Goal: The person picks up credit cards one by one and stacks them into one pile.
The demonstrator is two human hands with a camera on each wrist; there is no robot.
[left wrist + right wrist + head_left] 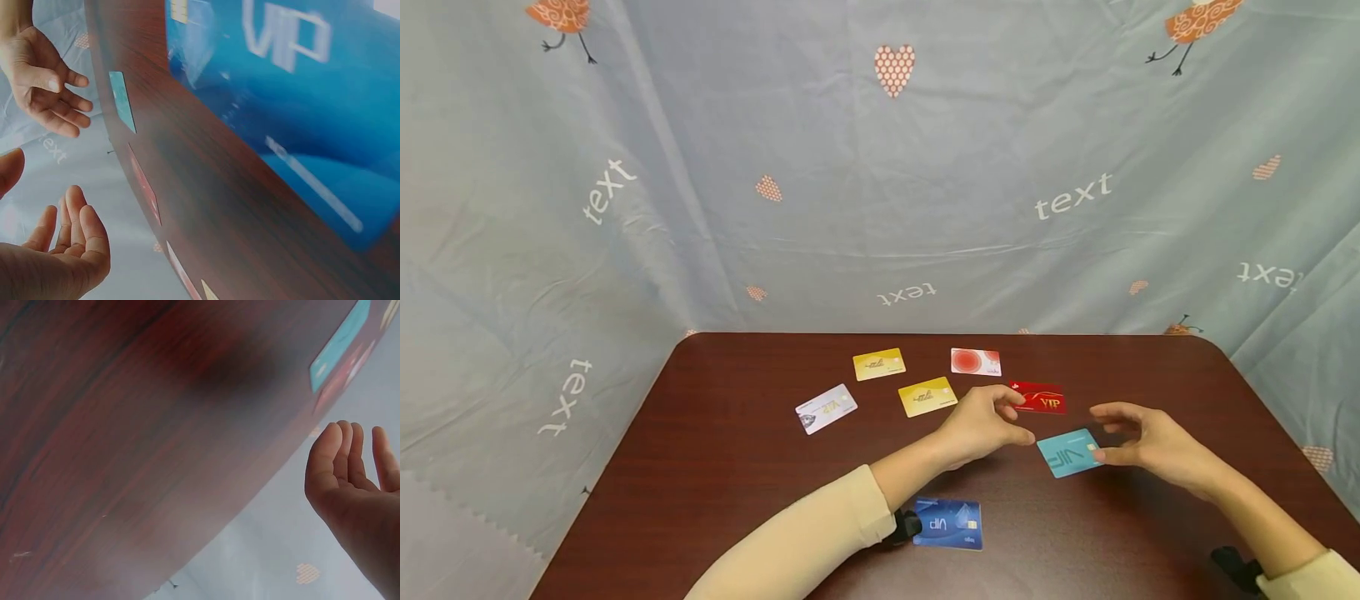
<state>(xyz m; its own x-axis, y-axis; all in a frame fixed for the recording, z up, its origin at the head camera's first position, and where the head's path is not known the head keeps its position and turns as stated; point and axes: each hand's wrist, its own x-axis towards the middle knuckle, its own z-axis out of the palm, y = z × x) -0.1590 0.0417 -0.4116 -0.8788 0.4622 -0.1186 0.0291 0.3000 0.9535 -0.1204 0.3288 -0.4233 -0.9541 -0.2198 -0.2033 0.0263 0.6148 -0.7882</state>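
Observation:
A teal VIP card (1070, 453) lies on the dark table between the two hands. My left hand (983, 427) hovers at its left, thumb and fingers apart and loosely bent, with nothing held. To the right, my right hand (1157, 446) has its thumb overlapping the card's edge in the head view. The left wrist view shows that hand (47, 87) raised off the card, fingers spread and holding nothing. A red VIP card (1041, 398) sits just beyond the left fingers, partly hidden by them. Below the left wrist is a blue VIP card (951, 525), its left edge covered by the wrist strap.
Farther back lie a white card with a red circle (976, 362), one yellow card (880, 364) and another yellow card (925, 397). A silver-white VIP card (826, 409) is at the left. Patterned grey-blue cloth (865, 208) hangs behind the brown table (715, 467).

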